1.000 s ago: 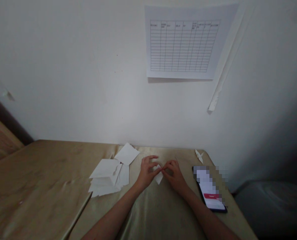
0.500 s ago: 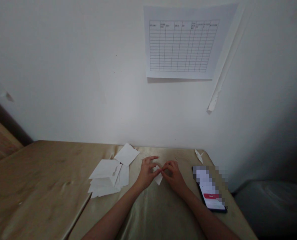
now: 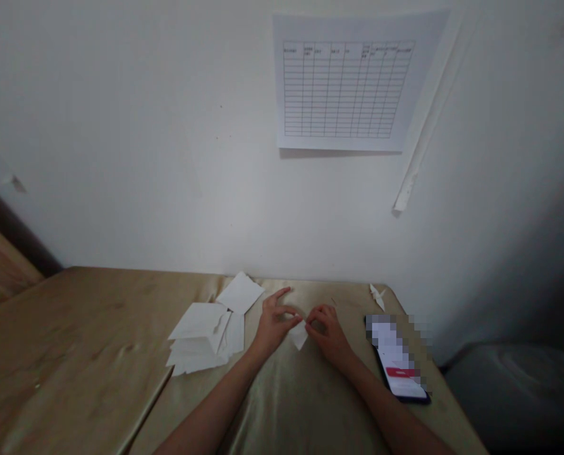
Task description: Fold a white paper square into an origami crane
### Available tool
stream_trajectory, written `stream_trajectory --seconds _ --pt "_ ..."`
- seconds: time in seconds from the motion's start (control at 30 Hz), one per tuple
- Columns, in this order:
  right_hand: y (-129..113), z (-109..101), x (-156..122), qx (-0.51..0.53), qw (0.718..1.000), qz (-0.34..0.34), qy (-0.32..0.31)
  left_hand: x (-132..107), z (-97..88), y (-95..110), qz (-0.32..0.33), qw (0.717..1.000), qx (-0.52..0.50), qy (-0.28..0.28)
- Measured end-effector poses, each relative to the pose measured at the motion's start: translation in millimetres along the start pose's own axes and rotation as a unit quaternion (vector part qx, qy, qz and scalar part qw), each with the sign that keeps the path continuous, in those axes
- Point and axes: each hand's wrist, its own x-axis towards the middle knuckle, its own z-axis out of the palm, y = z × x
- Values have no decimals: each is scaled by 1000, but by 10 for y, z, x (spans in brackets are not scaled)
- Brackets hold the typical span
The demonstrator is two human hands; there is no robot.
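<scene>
Between my two hands is a small folded piece of white paper, its lower end coming to a point. My left hand pinches its upper left edge between thumb and index finger, with the other fingers raised and spread. On the opposite side, my right hand pinches the upper right corner, its fingers curled in. The fingertips hide the paper's top part. Left of my hands lies a loose pile of white paper sheets, with a square sheet overlapping its far end.
A phone with a lit, partly blurred screen lies to the right. Behind it sits a small folded white paper figure. The tan-covered table meets a white wall carrying a printed table sheet.
My left hand has shifted slightly left, away from my right fingertips, and its index finger is raised higher. More of the small paper shows between the hands. My right hand stays nearly still.
</scene>
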Motion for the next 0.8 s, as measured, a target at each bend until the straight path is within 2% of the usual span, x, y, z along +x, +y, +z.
stream_trajectory --seconds 0.23,0.43,0.8 --pt "-21 -26 -6 5 1000 10 -4 37 -8 -13 12 999 34 -25" --pt "34 -14 -15 11 1000 16 15 33 -42 33 35 998 56 -4" --pt "20 8 -3 5 999 -3 35 -4 -11 133 47 995 81 -14"
